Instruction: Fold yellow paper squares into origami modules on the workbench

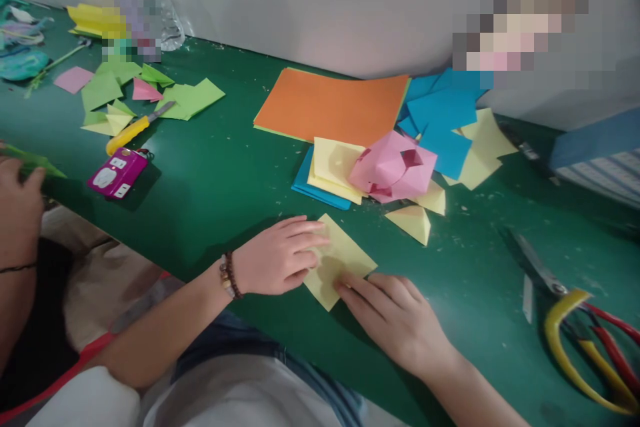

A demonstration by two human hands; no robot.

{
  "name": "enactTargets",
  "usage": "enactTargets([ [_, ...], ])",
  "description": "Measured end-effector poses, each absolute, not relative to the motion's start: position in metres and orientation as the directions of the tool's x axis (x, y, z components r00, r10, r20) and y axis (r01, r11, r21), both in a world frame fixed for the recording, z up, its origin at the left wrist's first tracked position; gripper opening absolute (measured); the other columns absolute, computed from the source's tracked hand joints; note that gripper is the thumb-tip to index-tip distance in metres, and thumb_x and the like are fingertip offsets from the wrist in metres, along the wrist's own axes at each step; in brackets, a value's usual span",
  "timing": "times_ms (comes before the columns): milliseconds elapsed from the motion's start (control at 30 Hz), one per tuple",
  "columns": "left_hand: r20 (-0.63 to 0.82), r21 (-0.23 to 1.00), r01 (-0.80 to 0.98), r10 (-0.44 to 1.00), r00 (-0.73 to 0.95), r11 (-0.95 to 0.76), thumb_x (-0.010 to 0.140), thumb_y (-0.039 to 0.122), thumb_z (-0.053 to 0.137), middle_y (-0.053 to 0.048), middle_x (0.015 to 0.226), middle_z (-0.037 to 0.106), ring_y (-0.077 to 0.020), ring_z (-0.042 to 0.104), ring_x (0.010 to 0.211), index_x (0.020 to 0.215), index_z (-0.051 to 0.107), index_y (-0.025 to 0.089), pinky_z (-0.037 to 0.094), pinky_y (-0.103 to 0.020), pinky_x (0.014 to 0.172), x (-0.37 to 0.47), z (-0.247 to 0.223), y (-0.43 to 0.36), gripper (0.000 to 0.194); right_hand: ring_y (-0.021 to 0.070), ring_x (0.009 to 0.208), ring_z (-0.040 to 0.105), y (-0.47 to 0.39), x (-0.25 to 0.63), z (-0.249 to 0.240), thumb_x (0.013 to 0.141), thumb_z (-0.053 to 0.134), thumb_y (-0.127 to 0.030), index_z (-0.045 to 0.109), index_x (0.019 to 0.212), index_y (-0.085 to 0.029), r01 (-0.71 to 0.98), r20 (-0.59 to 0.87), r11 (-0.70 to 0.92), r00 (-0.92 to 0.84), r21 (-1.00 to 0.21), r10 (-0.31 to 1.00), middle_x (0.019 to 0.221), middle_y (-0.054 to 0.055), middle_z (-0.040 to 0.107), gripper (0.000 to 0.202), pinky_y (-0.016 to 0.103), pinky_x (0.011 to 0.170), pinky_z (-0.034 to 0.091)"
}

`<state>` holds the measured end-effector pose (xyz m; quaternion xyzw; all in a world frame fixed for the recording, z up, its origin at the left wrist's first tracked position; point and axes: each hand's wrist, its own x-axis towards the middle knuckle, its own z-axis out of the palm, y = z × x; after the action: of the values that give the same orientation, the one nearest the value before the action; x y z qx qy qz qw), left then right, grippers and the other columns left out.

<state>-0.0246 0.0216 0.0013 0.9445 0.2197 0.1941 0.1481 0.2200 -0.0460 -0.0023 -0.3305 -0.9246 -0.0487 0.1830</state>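
Note:
A square of pale yellow paper (pixel 345 250) lies on the green table in front of me, turned so one corner points away. My left hand (pixel 280 255), with a beaded bracelet on its wrist, rests palm down with its fingers stretched out over the paper's left side. From the right, my right hand (pixel 395 313) has its fingertips closed together at the paper's lower right edge. Just beyond the paper sit a pink folded paper shape (pixel 395 167), a small yellow folded stack (pixel 333 167) and a blue folded piece (pixel 313 190).
Orange sheets (pixel 330 103) and blue paper pieces (pixel 443 120) lie farther back. Scissors (pixel 560 290) and pliers with red handles (pixel 615 347) are at right. At left are a yellow cutter knife (pixel 133 133), a purple box (pixel 119 172), green scraps (pixel 103 90) and another person's hand (pixel 20 187).

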Motion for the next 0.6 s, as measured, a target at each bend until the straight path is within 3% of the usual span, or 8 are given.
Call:
enactTargets([
  [133, 0.322, 0.282, 0.461, 0.536, 0.781, -0.841, 0.094, 0.012, 0.047, -0.007, 0.104, 0.069, -0.0196, 0.061, 0.103, 0.09, 0.065, 0.014, 0.054, -0.035, 0.09, -0.027, 0.007, 0.001, 0.019, 0.0171, 0.081, 0.058, -0.045, 0.215, -0.01, 0.092, 0.053, -0.016, 0.069, 0.095, -0.018, 0.655, 0.419, 0.73, -0.617, -0.195, 0.666, 0.092, 0.004, 0.073, 0.016, 0.031, 0.07, 0.044],
  [333, 0.323, 0.329, 0.515, 0.606, 0.727, -0.792, 0.094, 0.009, 0.045, -0.009, 0.111, 0.068, -0.0188, 0.058, 0.113, 0.104, 0.065, 0.011, 0.052, -0.035, 0.101, -0.03, -0.001, -0.026, 0.022, 0.0144, 0.068, 0.056, -0.039, 0.2, -0.009, 0.087, 0.06, -0.017, 0.061, 0.088, -0.02, 0.682, 0.375, 0.541, -0.395, -0.491, 0.839, 0.072, 0.001, 0.066, 0.004, 0.028, 0.065, 0.048],
  [500, 0.311, 0.35, 0.518, 0.618, 0.722, -0.781, 0.094, 0.008, 0.04, -0.009, 0.112, 0.066, -0.0202, 0.057, 0.113, 0.104, 0.064, 0.011, 0.053, -0.037, 0.099, -0.031, -0.006, -0.026, 0.026, 0.0144, 0.067, 0.057, -0.038, 0.198, -0.007, 0.088, 0.057, -0.016, 0.058, 0.084, -0.021, 0.682, 0.315, 0.47, -0.348, -0.56, 0.883, 0.07, 0.001, 0.063, 0.007, 0.027, 0.06, 0.049],
  [600, 0.247, 0.325, 0.545, 0.625, 0.74, -0.773, 0.094, 0.008, 0.041, -0.009, 0.117, 0.061, -0.0207, 0.056, 0.114, 0.123, 0.058, 0.02, 0.053, -0.039, 0.096, -0.03, -0.006, -0.025, 0.036, 0.0151, 0.071, 0.058, -0.039, 0.198, -0.008, 0.088, 0.058, -0.015, 0.06, 0.09, -0.021, 0.675, 0.314, 0.473, -0.354, -0.566, 0.881, 0.077, 0.002, 0.067, 0.006, 0.029, 0.064, 0.05],
])
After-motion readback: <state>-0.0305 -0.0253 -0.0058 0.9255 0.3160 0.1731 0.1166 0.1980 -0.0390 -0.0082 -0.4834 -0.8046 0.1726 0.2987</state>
